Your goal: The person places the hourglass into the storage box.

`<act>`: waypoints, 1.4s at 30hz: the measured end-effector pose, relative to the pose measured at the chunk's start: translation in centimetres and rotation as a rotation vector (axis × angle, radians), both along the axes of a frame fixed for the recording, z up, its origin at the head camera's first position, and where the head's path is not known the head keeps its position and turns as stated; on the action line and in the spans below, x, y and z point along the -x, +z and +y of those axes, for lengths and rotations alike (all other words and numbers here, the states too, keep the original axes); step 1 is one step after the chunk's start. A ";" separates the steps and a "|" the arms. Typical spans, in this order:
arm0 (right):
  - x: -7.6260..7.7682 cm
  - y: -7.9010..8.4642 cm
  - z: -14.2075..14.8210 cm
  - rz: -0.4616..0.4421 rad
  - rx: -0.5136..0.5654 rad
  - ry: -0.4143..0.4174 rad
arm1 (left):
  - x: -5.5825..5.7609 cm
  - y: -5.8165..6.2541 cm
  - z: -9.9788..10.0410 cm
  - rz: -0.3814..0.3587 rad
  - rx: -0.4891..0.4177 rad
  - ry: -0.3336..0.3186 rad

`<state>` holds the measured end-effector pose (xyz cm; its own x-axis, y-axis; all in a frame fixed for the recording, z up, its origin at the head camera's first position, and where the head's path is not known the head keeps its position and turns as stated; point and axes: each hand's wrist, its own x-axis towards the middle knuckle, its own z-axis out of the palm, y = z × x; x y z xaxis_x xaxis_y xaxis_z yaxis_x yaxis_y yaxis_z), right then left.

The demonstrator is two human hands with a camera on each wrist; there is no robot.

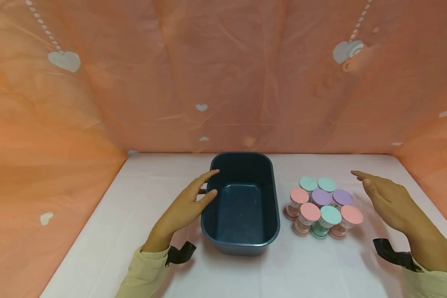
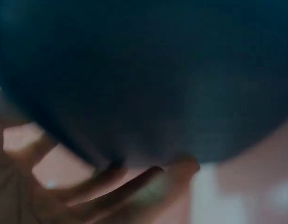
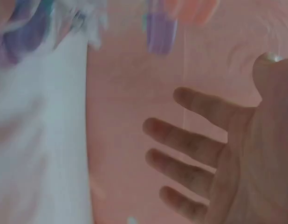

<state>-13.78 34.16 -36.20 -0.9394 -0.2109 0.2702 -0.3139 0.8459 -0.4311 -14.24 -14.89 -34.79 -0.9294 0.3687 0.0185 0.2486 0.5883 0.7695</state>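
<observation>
A dark blue rectangular tub (image 1: 240, 215) with rounded corners stands on the table. My left hand (image 1: 184, 209) is at its left side, with thumb and index fingertip over the rim. In the left wrist view the tub's dark wall (image 2: 148, 84) fills most of the picture, the fingers spread along its lower edge. To the right of the tub stands a tight group of small clear jars with pink (image 1: 310, 211), mint (image 1: 330, 215) and purple lids (image 1: 321, 198). My right hand (image 1: 389, 203) hovers right of the jars, fingers extended and holding nothing.
A white cloth (image 1: 298, 269) covers the table. Orange sheeting (image 1: 242, 82) with pale hearts hangs behind the table and along both sides. Black straps (image 1: 395, 254) are around both wrists, over pale sleeves (image 1: 432, 283).
</observation>
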 end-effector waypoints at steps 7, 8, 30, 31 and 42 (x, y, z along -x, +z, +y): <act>0.4 2.0 -2.0 0.087 0.048 0.091 | -0.7 -0.4 -0.1 -0.337 -0.402 0.066; 0.2 2.1 -2.1 0.086 0.057 0.104 | -0.6 -0.4 -0.2 -0.365 -0.433 0.071; -0.5 1.4 -0.3 -0.080 -0.017 0.175 | -1.2 -1.7 -0.8 -0.452 -0.513 0.043; -0.6 1.4 -0.2 -0.082 -0.015 0.189 | -1.2 -1.7 -0.7 -0.448 -0.515 0.043; -0.9 1.1 0.7 -0.107 -0.027 0.352 | -0.4 -2.3 0.0 -0.434 -0.542 0.041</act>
<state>-12.85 34.81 -35.08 -0.8309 -0.5318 0.1638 -0.5418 0.7059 -0.4563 -13.84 -14.85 -37.04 -0.9073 0.3769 -0.1865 -0.1624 0.0950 0.9821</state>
